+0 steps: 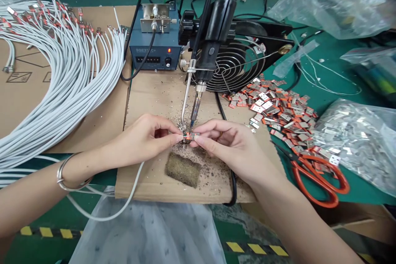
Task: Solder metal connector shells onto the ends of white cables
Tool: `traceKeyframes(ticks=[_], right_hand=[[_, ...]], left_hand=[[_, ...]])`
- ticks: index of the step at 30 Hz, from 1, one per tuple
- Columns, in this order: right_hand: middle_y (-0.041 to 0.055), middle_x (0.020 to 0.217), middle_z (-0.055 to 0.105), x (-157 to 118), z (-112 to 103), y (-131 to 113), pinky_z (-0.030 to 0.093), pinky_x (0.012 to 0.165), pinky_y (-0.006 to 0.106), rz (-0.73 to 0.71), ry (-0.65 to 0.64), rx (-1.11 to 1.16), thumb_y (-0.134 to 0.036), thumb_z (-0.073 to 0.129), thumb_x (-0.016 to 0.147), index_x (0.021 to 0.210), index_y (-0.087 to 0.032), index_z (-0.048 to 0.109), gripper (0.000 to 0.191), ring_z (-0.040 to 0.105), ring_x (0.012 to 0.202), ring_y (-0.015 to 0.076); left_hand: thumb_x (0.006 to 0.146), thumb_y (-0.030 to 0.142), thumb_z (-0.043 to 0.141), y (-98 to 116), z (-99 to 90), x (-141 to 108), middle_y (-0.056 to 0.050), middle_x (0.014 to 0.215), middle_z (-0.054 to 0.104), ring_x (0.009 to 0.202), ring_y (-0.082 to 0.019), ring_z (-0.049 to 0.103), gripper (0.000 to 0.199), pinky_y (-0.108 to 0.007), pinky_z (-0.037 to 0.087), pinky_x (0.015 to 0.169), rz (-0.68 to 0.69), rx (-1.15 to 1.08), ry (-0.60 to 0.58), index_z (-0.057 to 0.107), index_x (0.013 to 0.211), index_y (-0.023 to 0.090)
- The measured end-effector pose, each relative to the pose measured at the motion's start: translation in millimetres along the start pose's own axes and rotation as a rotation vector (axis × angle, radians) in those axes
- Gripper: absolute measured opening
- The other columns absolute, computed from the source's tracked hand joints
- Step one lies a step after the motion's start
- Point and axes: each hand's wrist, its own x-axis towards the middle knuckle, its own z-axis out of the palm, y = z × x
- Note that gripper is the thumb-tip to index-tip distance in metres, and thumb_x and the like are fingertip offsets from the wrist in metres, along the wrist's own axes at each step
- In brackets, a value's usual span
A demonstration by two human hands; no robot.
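My left hand [151, 138] is closed in a pinch on the end of a light grey cable [136, 183], whose length loops down below the wrist. From the right, my right hand [230, 142] pinches a small USB connector [193, 135] with an orange-red part. Cable end and connector meet between my fingertips; the exact joint is too small to make out. Just above them points the tip of a stand-mounted soldering iron [195, 105], beside a thin metal solder feed tube [186, 101]. A brown sponge [183, 169] lies below my hands.
Bundled grey cables [77, 95] spread across the left. Behind stand a blue solder feeder [148, 51] and a black fan [227, 66]. On the right are piled USB connectors [278, 109], orange-handled scissors [317, 177] and a plastic bag of metal parts [355, 144]. Cardboard [142, 107] covers the worktop.
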Motion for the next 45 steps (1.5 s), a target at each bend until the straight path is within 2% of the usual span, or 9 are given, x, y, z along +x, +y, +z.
traceKeyframes(ticks=[10, 18, 24, 27, 31, 38, 45], right_hand=[[0.0007, 0.068, 0.072, -0.3, -0.1, -0.6, 0.052, 0.06, 0.015, -0.008, -0.033, 0.019, -0.022, 0.072, 0.072, 0.078, -0.018, 0.067, 0.009, 0.067, 0.064, 0.0092], [0.0034, 0.066, 0.071, -0.3, -5.4, -0.8, 0.053, 0.056, 0.02, -0.015, -0.028, -0.071, -0.029, 0.074, 0.071, 0.077, -0.018, 0.068, 0.015, 0.067, 0.061, 0.0127], [0.0027, 0.066, 0.071, 0.0, -4.3, -1.0, 0.052, 0.057, 0.019, -0.004, -0.047, -0.082, -0.03, 0.074, 0.07, 0.077, -0.018, 0.067, 0.016, 0.067, 0.061, 0.0119], [0.0025, 0.065, 0.071, -0.8, -3.6, -1.7, 0.052, 0.056, 0.019, 0.014, -0.05, -0.065, -0.031, 0.075, 0.07, 0.076, -0.018, 0.067, 0.017, 0.067, 0.061, 0.0121], [0.0021, 0.064, 0.071, -1.2, -5.2, -2.9, 0.052, 0.056, 0.019, 0.005, -0.083, -0.036, -0.029, 0.077, 0.067, 0.075, -0.017, 0.066, 0.018, 0.066, 0.059, 0.0113], [0.0032, 0.062, 0.07, -23.7, -6.8, -11.6, 0.049, 0.048, 0.019, -0.069, -0.15, -0.075, -0.025, 0.073, 0.071, 0.075, -0.017, 0.066, 0.011, 0.063, 0.053, 0.0109], [0.001, 0.06, 0.066, -54.1, 0.1, -11.8, 0.048, 0.047, 0.02, -0.088, -0.187, -0.046, -0.02, 0.069, 0.074, 0.078, -0.017, 0.067, 0.005, 0.059, 0.051, 0.01]], left_hand=[[0.084, 0.028, 0.054, 3.2, -1.6, -1.9, -0.005, 0.081, 0.07, 0.072, -0.015, 0.062, 0.022, -0.023, 0.046, 0.061, -0.003, -0.007, 0.001, 0.072, 0.086, 0.015], [0.083, 0.026, 0.054, 1.4, 2.7, 1.6, -0.006, 0.079, 0.069, 0.068, -0.014, 0.06, 0.023, -0.023, 0.044, 0.058, -0.005, -0.014, -0.033, 0.072, 0.087, 0.013], [0.083, 0.024, 0.053, 1.7, 2.8, 0.4, -0.006, 0.082, 0.07, 0.073, -0.015, 0.061, 0.022, -0.024, 0.046, 0.063, -0.01, -0.066, -0.038, 0.071, 0.083, 0.012], [0.083, 0.025, 0.055, 3.1, 2.5, -1.3, -0.003, 0.073, 0.069, 0.063, -0.012, 0.058, 0.02, -0.021, 0.043, 0.055, -0.036, -0.094, -0.039, 0.071, 0.08, 0.013], [0.081, 0.027, 0.058, 5.1, 1.3, -3.6, 0.002, 0.055, 0.059, 0.047, -0.007, 0.045, 0.02, -0.018, 0.035, 0.043, -0.083, -0.109, -0.045, 0.069, 0.075, 0.011], [0.08, 0.034, 0.06, 16.6, 8.9, -25.4, -0.002, 0.063, 0.064, 0.056, -0.01, 0.051, 0.023, -0.02, 0.037, 0.049, -0.112, -0.182, -0.125, 0.067, 0.073, 0.013], [0.082, 0.039, 0.057, 23.7, 27.7, -56.0, 0.004, 0.058, 0.053, 0.052, -0.007, 0.042, 0.027, -0.019, 0.032, 0.047, -0.172, -0.313, -0.223, 0.059, 0.071, 0.015]])
